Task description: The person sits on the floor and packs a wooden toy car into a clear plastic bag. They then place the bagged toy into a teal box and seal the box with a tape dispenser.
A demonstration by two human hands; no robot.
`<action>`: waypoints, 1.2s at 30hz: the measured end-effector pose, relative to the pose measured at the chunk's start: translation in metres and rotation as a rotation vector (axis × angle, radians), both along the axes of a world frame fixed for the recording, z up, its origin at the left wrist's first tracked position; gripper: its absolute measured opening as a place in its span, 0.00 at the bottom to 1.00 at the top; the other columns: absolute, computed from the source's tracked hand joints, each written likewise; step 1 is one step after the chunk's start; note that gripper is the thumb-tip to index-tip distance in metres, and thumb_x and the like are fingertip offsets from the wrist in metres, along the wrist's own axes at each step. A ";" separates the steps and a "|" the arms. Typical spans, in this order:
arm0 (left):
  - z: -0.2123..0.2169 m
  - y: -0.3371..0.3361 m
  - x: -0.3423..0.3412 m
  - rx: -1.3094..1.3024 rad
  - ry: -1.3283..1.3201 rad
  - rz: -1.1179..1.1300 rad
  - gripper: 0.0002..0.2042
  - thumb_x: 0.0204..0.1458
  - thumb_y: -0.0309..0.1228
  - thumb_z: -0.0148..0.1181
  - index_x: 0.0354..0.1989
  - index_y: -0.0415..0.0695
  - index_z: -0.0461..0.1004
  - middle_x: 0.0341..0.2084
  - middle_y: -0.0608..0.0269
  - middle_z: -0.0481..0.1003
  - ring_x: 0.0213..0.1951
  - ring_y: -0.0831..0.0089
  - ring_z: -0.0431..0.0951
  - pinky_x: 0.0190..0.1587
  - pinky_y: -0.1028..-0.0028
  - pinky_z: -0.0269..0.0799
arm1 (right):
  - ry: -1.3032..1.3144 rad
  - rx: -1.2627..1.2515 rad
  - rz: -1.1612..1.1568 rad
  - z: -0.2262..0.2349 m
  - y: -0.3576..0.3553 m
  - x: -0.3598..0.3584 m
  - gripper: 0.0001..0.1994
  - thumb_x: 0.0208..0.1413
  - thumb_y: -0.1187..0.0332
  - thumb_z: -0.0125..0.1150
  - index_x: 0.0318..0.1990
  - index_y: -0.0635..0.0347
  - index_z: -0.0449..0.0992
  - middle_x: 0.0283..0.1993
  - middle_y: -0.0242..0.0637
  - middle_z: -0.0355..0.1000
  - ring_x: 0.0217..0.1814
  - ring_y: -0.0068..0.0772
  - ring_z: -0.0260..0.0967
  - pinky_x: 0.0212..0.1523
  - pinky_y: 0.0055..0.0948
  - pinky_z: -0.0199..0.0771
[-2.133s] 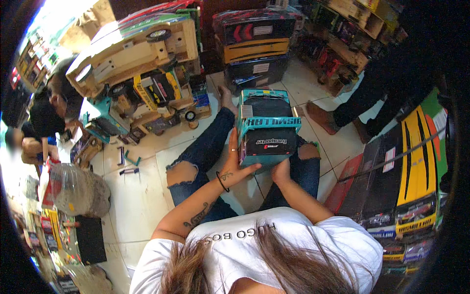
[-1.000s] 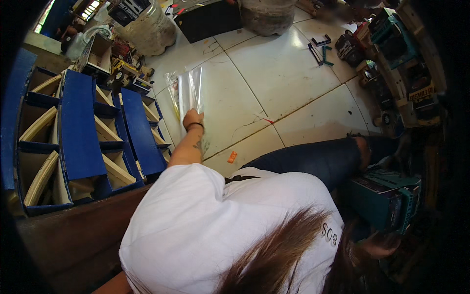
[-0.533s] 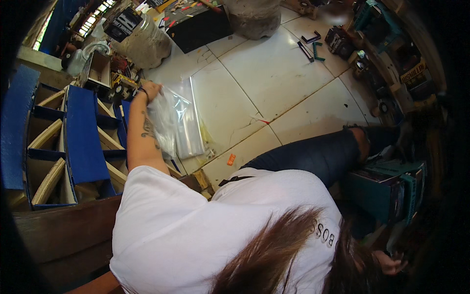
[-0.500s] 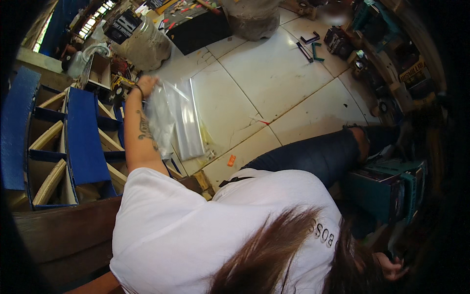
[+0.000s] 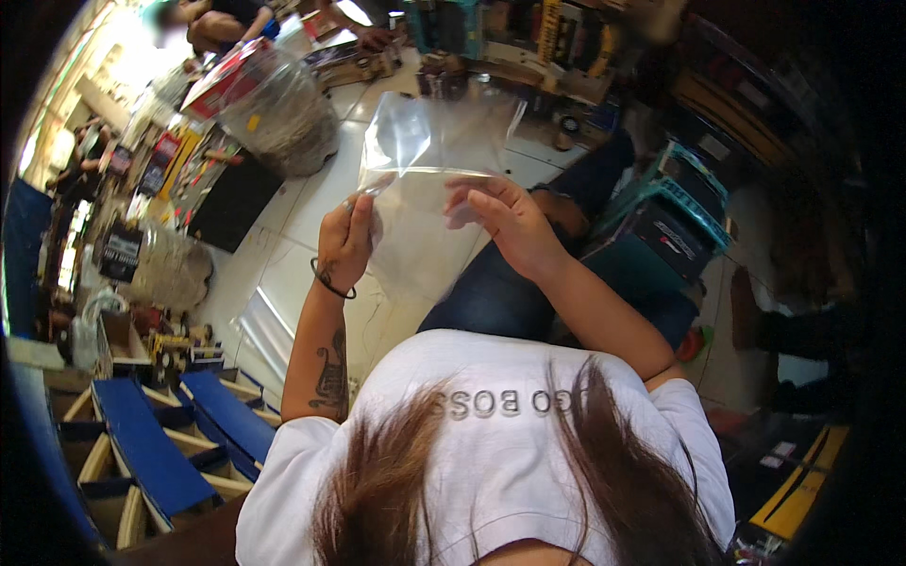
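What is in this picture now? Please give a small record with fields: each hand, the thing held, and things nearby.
left hand: the left hand pinches the left edge of the clear plastic bag
right hand: the right hand has its fingers on the bag's right part
bag: transparent, held up in front of the person, above the lap
lap: teal and black toy car on the legs, to the right
floor: white tiles; blue dividers at lower left

Bright daylight upper left; dark, warped fisheye rim.
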State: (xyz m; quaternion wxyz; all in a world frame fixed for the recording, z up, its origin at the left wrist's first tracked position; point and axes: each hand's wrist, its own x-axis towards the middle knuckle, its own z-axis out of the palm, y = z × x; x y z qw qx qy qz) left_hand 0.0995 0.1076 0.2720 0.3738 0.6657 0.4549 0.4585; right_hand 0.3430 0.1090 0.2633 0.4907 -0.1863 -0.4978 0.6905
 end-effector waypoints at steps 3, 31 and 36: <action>-0.015 0.002 0.010 0.061 0.110 -0.017 0.20 0.65 0.39 0.40 0.54 0.37 0.70 0.14 0.79 0.61 0.17 0.88 0.58 0.21 0.84 0.54 | 0.016 -0.083 -0.244 0.006 -0.005 0.021 0.07 0.61 0.68 0.54 0.38 0.62 0.76 0.33 0.32 0.73 0.35 0.21 0.69 0.35 0.19 0.69; 0.152 0.032 0.123 0.312 0.054 -0.318 0.28 0.39 0.09 0.48 0.53 0.38 0.59 0.44 0.55 0.70 0.41 0.70 0.76 0.45 0.75 0.73 | -0.540 0.418 -1.058 0.173 -0.050 0.128 0.10 0.57 0.68 0.57 0.44 0.64 0.74 0.35 0.34 0.75 0.32 0.24 0.71 0.35 0.25 0.72; 0.214 0.060 0.220 0.443 -0.192 -0.959 0.22 0.52 0.33 0.57 0.54 0.38 0.66 0.35 0.63 0.74 0.36 0.75 0.74 0.39 0.76 0.71 | -1.216 0.703 -1.220 0.246 -0.057 0.147 0.13 0.51 0.65 0.63 0.43 0.60 0.74 0.35 0.44 0.77 0.33 0.39 0.75 0.35 0.34 0.73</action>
